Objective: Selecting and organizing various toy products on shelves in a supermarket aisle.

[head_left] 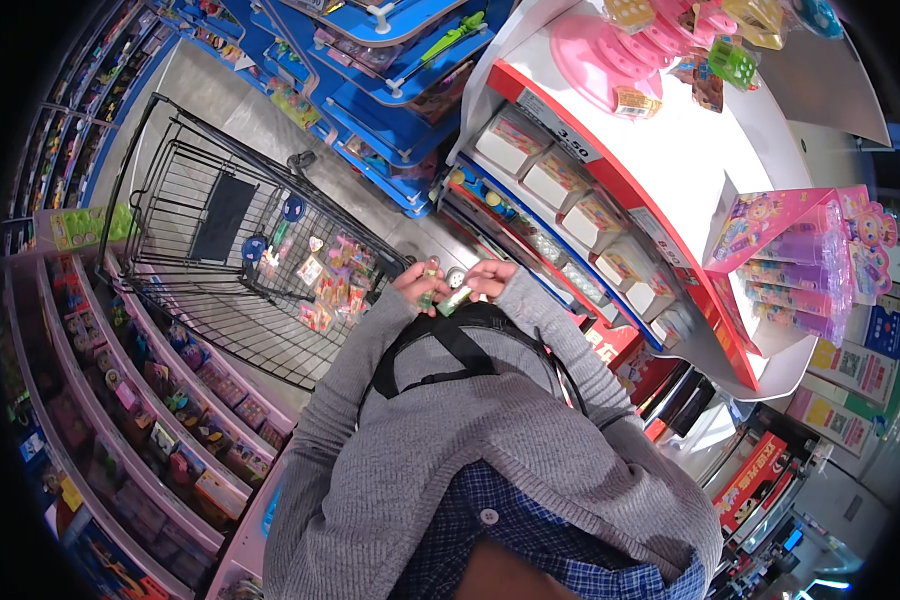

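Note:
Just in front of my body, my left hand (414, 286) is closed in a pinch around a small greenish, see-through piece (426, 299). My right hand (491, 279) grips a small pale green, tube-like piece (455, 301), tilted between the fingertips. The two hands are close together but apart; what kind of things they hold is too small to make out. To the left stands a black wire shopping cart (200, 150), with several colourful small packages (335, 290) lying in its basket.
Pink shelves (160, 400) full of small goods curve along the left. Blue shelving (370, 110) stands ahead. On the right is a white counter (660, 150) with a red edge, carrying a pink stand (610, 60) and a pink display box (770, 230). Grey floor (355, 195) shows beyond the cart.

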{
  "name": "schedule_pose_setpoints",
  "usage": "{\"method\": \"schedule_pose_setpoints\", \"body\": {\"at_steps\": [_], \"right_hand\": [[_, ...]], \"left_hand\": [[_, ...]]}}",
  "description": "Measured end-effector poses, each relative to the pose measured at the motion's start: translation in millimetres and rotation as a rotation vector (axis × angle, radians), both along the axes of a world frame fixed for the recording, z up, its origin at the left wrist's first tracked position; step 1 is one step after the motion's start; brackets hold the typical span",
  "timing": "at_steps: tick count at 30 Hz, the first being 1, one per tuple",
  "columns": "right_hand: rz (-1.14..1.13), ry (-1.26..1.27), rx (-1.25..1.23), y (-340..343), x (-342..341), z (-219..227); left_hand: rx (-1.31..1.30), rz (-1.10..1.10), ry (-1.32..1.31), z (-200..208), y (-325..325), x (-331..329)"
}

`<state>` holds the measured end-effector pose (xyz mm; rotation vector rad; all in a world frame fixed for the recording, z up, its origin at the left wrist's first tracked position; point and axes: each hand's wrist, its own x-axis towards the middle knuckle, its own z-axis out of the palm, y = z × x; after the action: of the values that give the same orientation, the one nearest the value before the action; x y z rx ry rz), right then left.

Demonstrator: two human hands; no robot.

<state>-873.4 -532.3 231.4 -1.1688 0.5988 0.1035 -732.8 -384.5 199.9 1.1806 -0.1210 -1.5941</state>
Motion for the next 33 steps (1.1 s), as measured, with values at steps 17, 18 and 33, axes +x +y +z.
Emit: {"method": "schedule_pose_setpoints", "body": {"at_steps": [17,18,33], "right_hand": [[-0.365,0.649,-1.4,-25.6,-22.1,-118.4],[-0.261,0.754,-1.297,-34.6,-21.6,-121.7],[0.012,0.732,-1.249,-72.9,-45.2,-169.9]], "left_hand": [[-0.039,0.033,0.013,20.2,11.3,2.3],[-0.049,0.031,0.004,20.3,12.3,2.6],[-0.03,0.057,-0.029,17.8,20.8,2.5]]}}
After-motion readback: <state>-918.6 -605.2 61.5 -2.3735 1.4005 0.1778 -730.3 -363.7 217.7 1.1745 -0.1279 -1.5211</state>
